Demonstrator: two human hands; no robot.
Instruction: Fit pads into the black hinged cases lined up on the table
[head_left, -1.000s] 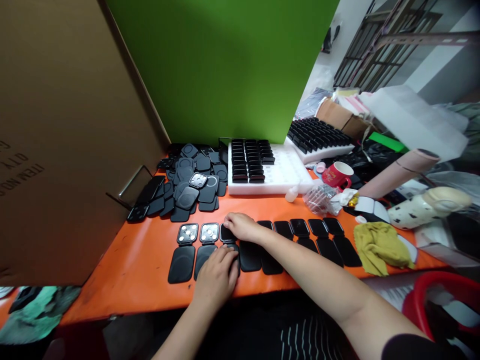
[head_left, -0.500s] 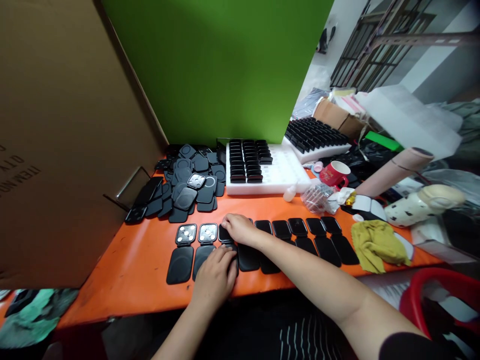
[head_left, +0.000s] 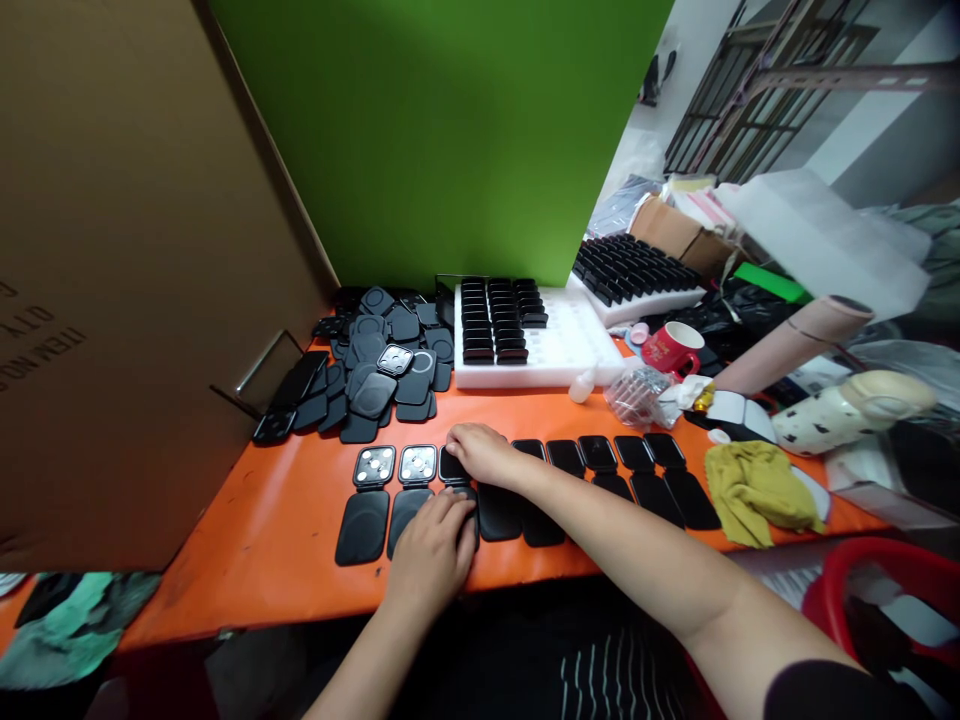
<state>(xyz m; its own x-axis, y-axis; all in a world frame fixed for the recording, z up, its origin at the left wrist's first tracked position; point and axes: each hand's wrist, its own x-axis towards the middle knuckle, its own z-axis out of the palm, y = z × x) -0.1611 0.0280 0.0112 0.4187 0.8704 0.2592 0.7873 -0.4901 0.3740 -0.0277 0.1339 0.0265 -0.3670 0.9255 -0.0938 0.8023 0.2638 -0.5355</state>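
A row of hinged black pads, which look like folding wireless chargers, lies unfolded along the front of the table. My left hand (head_left: 433, 545) rests with fairly flat fingers on the lower half of the third pad from the left. On that pad's upper square (head_left: 451, 466), the curled fingers of my right hand (head_left: 481, 455) press down; anything under the fingertips is hidden. To the left, two pads (head_left: 374, 466) (head_left: 418, 464) show silvery upper squares with white round spots. Further right, the pads (head_left: 564, 457) have dark upper squares, partly covered by my right forearm.
Behind the row is a heap of black pads (head_left: 373, 395). A white foam tray (head_left: 574, 345) holds upright black pieces, with another filled tray (head_left: 637, 268) beyond. A small bottle (head_left: 581, 386), red mug (head_left: 675, 347) and yellow cloth (head_left: 757, 490) stand or lie rightward; cardboard (head_left: 150, 300) rises left.
Both hands stay at the third pad, almost still. The right hand's fingers have shifted very slightly on the upper square; the whole view has moved a little.
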